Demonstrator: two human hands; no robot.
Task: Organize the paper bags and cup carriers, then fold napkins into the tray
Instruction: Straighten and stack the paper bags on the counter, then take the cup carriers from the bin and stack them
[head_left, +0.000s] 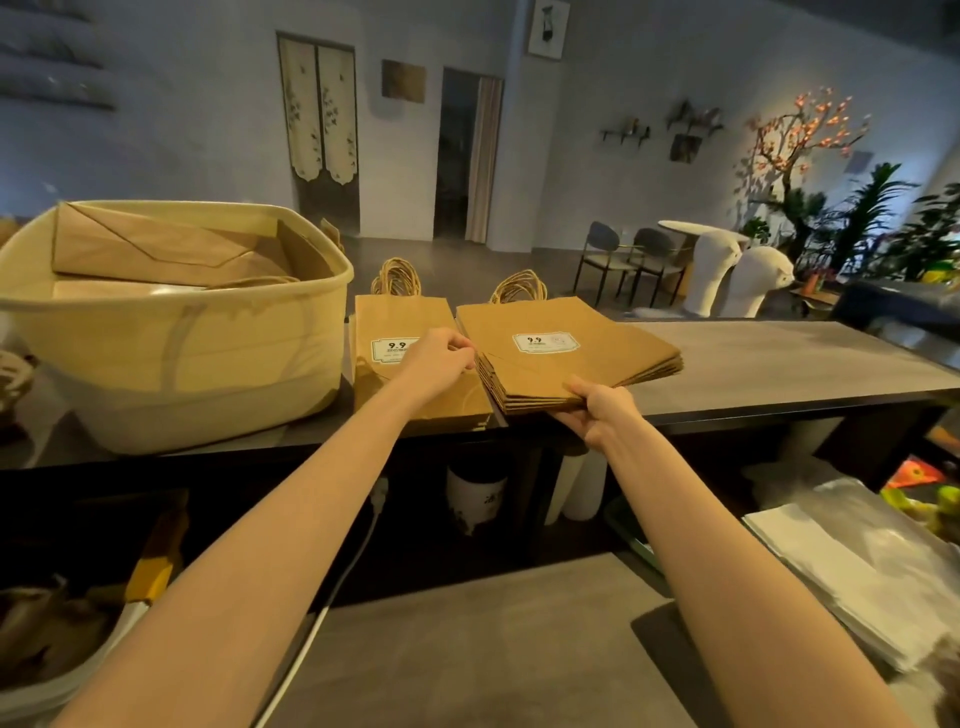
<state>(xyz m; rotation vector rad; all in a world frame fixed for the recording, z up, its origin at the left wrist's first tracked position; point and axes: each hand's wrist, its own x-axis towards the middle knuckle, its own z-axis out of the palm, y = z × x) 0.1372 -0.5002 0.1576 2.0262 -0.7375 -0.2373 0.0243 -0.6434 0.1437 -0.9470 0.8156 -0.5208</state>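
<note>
Because the right hand (597, 415) pinches only the near edge of the fanned stack of flat brown paper bags (566, 358) overhanging the dark desk (779, 358), while the left hand (439, 358) pinches its side, the sheets could splay and slide off.

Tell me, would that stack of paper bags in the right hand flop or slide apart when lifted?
The stack of bags looks fairly stiff: flat, folded kraft paper. Its edges already fan unevenly, so layers may slip. The right hand pinches only one corner, so it could sag.
</note>
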